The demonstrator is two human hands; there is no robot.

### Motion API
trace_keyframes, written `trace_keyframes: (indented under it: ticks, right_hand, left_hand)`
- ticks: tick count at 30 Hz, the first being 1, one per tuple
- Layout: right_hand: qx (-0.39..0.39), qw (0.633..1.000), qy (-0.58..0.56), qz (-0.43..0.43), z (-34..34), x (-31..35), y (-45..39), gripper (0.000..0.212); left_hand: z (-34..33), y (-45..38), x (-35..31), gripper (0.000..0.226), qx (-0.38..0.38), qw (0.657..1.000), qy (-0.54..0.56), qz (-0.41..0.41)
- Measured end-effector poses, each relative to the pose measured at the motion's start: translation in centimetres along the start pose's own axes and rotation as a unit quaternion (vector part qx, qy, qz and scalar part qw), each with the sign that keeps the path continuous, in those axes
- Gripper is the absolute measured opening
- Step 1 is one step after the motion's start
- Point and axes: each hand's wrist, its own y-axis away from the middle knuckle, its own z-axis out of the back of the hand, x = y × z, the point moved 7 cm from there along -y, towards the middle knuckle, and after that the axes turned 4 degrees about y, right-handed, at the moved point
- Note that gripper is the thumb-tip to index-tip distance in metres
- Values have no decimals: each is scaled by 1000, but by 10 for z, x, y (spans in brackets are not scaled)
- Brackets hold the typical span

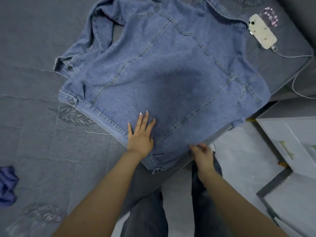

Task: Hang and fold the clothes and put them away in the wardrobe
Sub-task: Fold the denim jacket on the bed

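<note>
Hands first, at the near edge of the bed (42, 142): the left hand (141, 134) lies flat with fingers straight, pressing on the denim jacket (171, 65) just inside its hem, while the right hand (202, 153) pinches the hem where it hangs over the bed's near edge. The jacket is spread back-side up across the near right corner of the bed, its body fairly smooth, one sleeve (95, 36) bunched out toward the far left. By my judgement the work is at its beginning: the jacket is being flattened, no fold is made yet, and no hanger shows. A crumpled blue garment (7, 185) waits at the bed's left edge, unfolded. Farther off, near the far right corner, a phone (262, 30) lies on its charging cable (294, 56). Whether the pale cabinet (294, 134) at right is the wardrobe I cannot tell
</note>
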Motion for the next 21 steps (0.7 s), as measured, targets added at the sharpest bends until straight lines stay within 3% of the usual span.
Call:
trace_keyframes:
  ticks: [3, 6, 8, 9, 10, 13, 14, 15, 17, 19, 21]
  right_hand:
    - [-63, 986, 55, 144, 42, 56, -12, 28]
    - [-33, 952, 170, 254, 74, 119, -43, 32]
    - [-39, 914, 247, 319, 97, 162, -71, 33]
    - [-49, 893, 280, 350, 110, 185, -87, 34]
    - [-59, 874, 307, 373, 122, 208, -104, 34]
    - [-45, 843, 384, 374, 146, 259, -165, 43]
    - [-13, 847, 396, 355, 147, 271, -185, 47]
    - [23, 859, 395, 325, 146, 281, -202, 51]
    - [83, 869, 404, 274, 138, 292, -228, 57]
    - [124, 844, 458, 251, 127, 295, -244, 62]
    - [192, 831, 479, 209, 117, 289, -250, 57]
  left_hand:
    - [19, 5, -26, 52, -56, 981, 159, 95]
    - [42, 13, -78, 32, -201, 937, 273, 77]
    - [30, 6, -116, 19, -206, 897, 375, 108]
    - [14, 1, -131, 14, -175, 854, 462, 162]
    - [-8, 0, -146, 11, -133, 779, 564, 240]
    - [-83, 10, -202, 16, -5, 431, 794, 429]
    - [-96, 11, -214, 24, -12, 346, 828, 441]
    - [-102, 11, -220, 29, -47, 295, 852, 430]
    - [-102, 10, -213, 21, -179, 250, 862, 403]
    - [-97, 9, -200, 40, -285, 211, 858, 372]
    - [-94, 7, -187, 55, -323, 132, 877, 332]
